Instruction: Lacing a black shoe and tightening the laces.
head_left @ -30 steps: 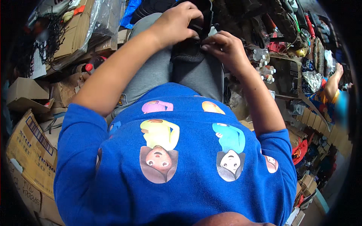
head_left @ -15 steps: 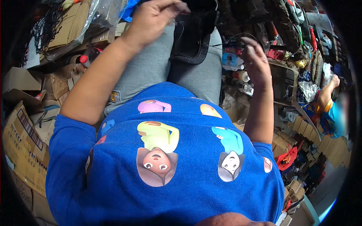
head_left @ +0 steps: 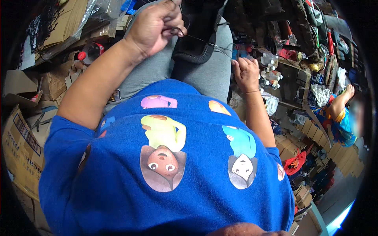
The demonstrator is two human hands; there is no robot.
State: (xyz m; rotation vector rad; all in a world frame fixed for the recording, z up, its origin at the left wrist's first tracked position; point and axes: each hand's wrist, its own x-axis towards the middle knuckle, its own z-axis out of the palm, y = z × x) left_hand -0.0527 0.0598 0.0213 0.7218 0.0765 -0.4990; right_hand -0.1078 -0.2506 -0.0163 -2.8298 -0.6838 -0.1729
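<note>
Across my lap lies a black piece [head_left: 195, 54] with a rounded, stitched edge, perhaps part of a shoe; its far end runs out of the picture. A thin dark thread [head_left: 195, 38] stretches from my left hand to that edge, and more thread runs from the edge toward my right hand. My left hand [head_left: 157, 28] is closed on the thread, above the left side of the black piece. To the right of my thigh, my right hand [head_left: 247, 74] has its fingers curled in, with the thread at its fingertips.
Bottles [head_left: 271, 72] stand beyond my right hand. At the left are a bottle with a red cap [head_left: 92, 52] and cardboard boxes [head_left: 24, 151]. Tools and scraps crowd the far right. Another person's arm [head_left: 341, 103] shows at the right edge.
My right hand has moved down and slightly left, and its fingers have curled in. My left hand has come slightly lower. The thread now runs taut by the black piece's edge.
</note>
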